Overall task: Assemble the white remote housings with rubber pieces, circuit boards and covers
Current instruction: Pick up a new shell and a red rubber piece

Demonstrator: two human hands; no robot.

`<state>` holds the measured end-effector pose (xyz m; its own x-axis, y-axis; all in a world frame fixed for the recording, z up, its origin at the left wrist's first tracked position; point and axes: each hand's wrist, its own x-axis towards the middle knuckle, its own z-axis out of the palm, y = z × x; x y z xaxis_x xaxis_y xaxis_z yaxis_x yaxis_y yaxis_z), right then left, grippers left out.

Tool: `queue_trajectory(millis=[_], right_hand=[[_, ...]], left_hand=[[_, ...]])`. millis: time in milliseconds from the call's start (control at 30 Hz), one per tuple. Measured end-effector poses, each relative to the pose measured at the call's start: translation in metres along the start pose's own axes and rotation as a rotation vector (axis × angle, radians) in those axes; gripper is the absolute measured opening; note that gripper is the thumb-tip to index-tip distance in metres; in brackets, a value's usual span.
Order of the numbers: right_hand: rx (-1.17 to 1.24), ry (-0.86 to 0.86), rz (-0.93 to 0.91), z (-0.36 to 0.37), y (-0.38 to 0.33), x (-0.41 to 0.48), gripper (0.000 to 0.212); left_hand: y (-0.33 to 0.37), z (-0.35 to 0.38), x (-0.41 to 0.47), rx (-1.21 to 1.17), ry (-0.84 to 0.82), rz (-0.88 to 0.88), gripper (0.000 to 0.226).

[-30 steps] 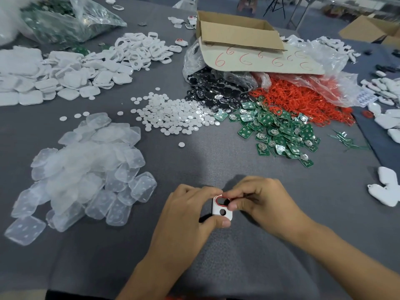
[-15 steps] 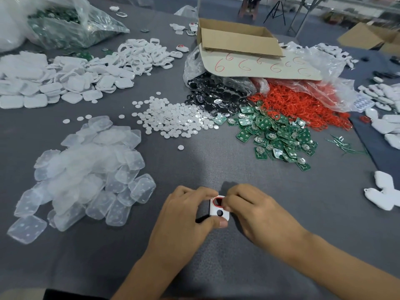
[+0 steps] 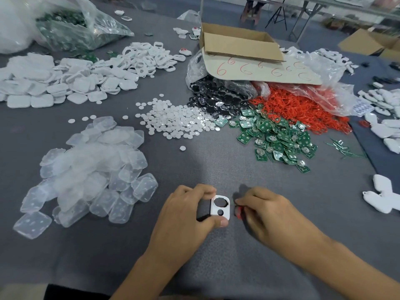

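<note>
Left grip (image 3: 186, 213) is clasped round a white two-holed plastic housing (image 3: 215, 210); a small red rubber piece (image 3: 238, 213) is pinched by the right grip (image 3: 266, 210), just right of it.

- An assembly workshop for small parts: a grey work table (image 3: 216, 169) carries loose components, sorted by kind.
- White housings (image 3: 65, 85), translucent pieces (image 3: 93, 165), white discs (image 3: 173, 122), black discs (image 3: 216, 100), green circuit boards (image 3: 279, 135) and red rubber rings (image 3: 303, 109) lie in separate heaps.
- Stock spills from a clear plastic bag (image 3: 82, 29); an open cardboard box (image 3: 238, 44) sits above a flap with red handwritten sixes.
- Another carton (image 3: 363, 43) stands behind.
</note>
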<state>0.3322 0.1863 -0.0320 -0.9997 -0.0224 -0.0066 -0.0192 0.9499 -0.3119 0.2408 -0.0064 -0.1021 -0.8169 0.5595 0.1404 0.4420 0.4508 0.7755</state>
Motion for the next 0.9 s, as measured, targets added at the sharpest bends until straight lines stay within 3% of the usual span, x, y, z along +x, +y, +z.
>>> queue_trajectory(millis=[67,200,267,333,533,733,900], right_hand=[[-0.021,-0.019,0.032,0.003,-0.002,-0.001,0.023],[0.083,-0.012,0.090,0.001,-0.002,-0.006,0.043],[0.144,-0.092,0.048,-0.005,0.001,-0.011,0.047],[0.164,-0.161,-0.030,-0.006,0.004,-0.014,0.039],[0.209,-0.022,0.019,0.005,0.006,-0.019,0.010],[0.243,-0.166,0.068,0.005,0.005,-0.023,0.053],[0.232,-0.017,0.131,0.009,-0.003,-0.025,0.017]], left_hand=[[0.000,0.001,0.000,0.003,0.003,-0.002,0.059],[-0.001,0.001,0.000,-0.001,0.000,-0.002,0.060],[0.000,0.000,0.000,0.000,0.002,0.003,0.058],[0.000,0.000,0.000,0.007,0.008,0.009,0.058],[0.001,0.000,-0.001,0.030,0.015,0.004,0.059],[0.003,-0.002,0.000,0.038,0.007,0.008,0.060],[0.003,-0.003,0.000,0.032,-0.001,0.011,0.059]])
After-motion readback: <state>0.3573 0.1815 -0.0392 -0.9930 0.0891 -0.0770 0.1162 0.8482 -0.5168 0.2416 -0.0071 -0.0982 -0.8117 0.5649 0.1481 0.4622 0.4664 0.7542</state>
